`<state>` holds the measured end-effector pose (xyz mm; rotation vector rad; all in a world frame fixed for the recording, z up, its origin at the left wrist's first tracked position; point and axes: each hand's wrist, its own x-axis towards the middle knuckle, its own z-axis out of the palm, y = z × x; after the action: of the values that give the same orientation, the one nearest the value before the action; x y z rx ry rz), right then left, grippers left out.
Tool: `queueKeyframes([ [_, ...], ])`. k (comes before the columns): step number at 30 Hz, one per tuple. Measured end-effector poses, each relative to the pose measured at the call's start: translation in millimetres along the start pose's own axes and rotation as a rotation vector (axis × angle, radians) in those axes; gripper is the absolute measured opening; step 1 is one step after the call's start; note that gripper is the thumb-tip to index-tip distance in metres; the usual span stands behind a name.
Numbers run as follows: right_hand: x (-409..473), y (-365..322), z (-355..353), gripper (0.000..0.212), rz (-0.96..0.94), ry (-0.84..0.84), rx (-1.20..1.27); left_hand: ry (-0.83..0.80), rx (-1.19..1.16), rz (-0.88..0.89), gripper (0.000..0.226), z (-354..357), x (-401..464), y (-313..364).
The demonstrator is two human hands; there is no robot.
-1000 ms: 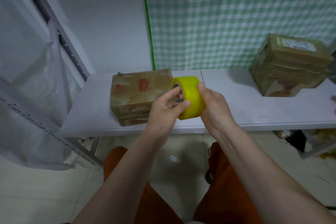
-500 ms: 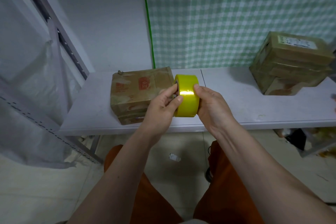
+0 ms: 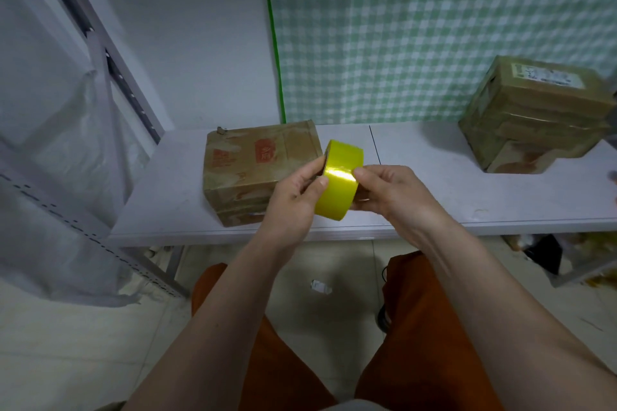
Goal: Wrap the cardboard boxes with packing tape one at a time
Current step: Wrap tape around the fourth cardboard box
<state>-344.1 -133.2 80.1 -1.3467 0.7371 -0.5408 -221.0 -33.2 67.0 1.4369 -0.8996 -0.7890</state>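
While two hands (image 3: pixel 293 200) (image 3: pixel 394 197) hold one tape roll (image 3: pixel 339 185), two boxes (image 3: pixel 253 173) (image 3: pixel 531 117)

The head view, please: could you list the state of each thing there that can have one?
Tape roll: held up in both hands, no strip pulled free.
Left hand: grips the roll's left side.
Right hand: pinches the roll's right edge.
Near box: closed, resting on the shelf.
Far box: closed, already taped, on the shelf.

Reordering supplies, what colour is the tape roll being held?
Bright yellow tape roll, clearest in the head view.
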Motion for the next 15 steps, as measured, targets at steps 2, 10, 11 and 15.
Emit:
queueKeyframes([
  [2, -1.5, -1.0, -2.8, 0.021, -0.035, 0.055, -0.118, -0.001, 0.038, -0.017, 0.037, -3.5, 1.1, -1.2],
  [10, -5.2, 7.7, 1.1, 0.018, -0.383, 0.235, -0.608, -0.008, 0.094, -0.008, 0.038, -5.0, -1.3, 7.4],
  [11, -4.0, 9.3, 0.3, 0.019, -0.42, 0.243, -0.666, -0.011, 0.096, -0.001, 0.038, -5.9, -1.0, 8.4],
  [15, 0.2, 12.0, -2.2, 0.025, -0.486, 0.252, -0.79, -0.032, 0.109, 0.014, 0.038, -7.3, -2.4, 12.5],
])
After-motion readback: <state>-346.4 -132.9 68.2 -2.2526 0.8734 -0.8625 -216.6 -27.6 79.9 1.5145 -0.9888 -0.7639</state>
